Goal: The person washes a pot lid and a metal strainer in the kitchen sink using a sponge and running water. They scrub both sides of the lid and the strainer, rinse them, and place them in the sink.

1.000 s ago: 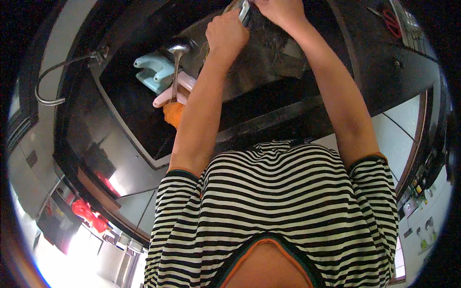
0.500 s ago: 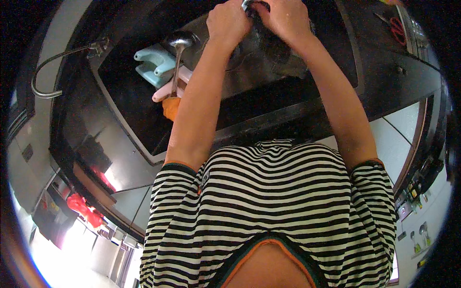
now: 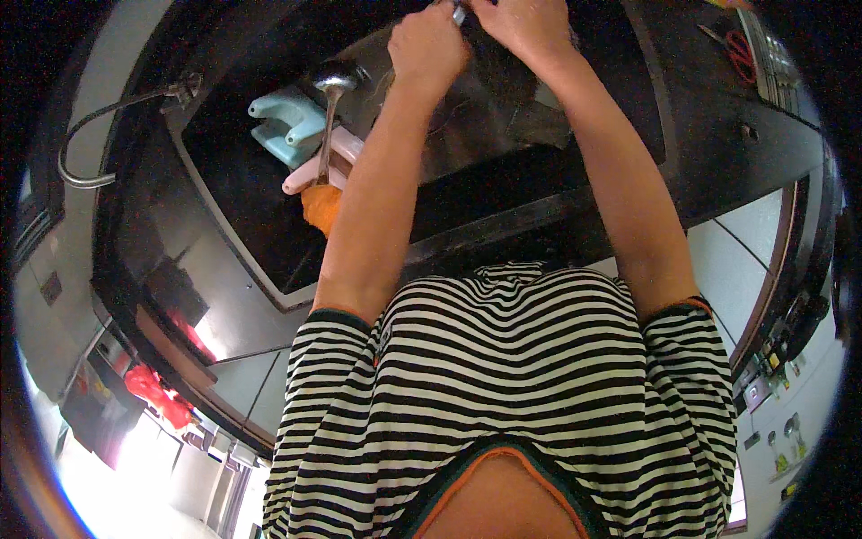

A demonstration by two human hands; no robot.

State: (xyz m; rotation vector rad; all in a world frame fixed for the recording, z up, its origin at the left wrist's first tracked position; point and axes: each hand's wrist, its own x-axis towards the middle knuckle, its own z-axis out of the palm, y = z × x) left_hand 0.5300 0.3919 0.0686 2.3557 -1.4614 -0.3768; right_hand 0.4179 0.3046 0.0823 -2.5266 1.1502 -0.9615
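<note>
At the top edge, my left hand (image 3: 429, 47) is closed around a small silvery piece (image 3: 459, 15) that shows beside its fingers; its kind cannot be made out. My right hand (image 3: 530, 29) is just right of it, thumb toward the silvery piece, with most of its fingers cut off by the picture's edge. Left of my left forearm lies a metal ladle (image 3: 334, 90), its bowl away from me. The handle rests across a pink plastic piece (image 3: 305, 176) and reaches an orange, cloth-like thing (image 3: 320, 208). Beside these is a light blue plastic piece (image 3: 289, 117).
A dark, light-rimmed panel or basin (image 3: 242, 189) lies beneath my hands. To the left a curved metal faucet (image 3: 85, 180) bends over the counter. Red-handled scissors (image 3: 740, 56) lie at the far right, and a red bag-like thing (image 3: 157, 391) is low on the left.
My right hand has shifted slightly up and its fingers have drawn apart from the left hand. The dark thing between the hands no longer shows. The ladle and plastic pieces stay put.
</note>
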